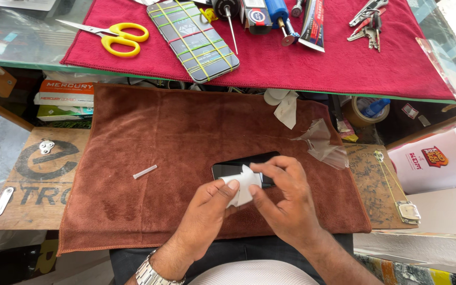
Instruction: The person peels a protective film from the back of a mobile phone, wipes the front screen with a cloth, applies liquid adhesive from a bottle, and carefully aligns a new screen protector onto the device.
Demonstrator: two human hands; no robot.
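From over the shoulder, both the left hand (205,211) and right hand (283,198) pinch a small white wipe (243,186) just above a dark phone (238,168). The phone lies flat on the brown towel (159,153), which cushions it, with a peeled clear film (323,143) set aside.

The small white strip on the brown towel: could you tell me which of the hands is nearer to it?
Left. The left hand is right of the small white strip; the right hand lies farther right, beyond the left.

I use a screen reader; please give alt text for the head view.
Both hands, left hand and right hand, hold a small white wipe over a dark phone on a brown towel. Yellow scissors lie on a red cloth beyond.
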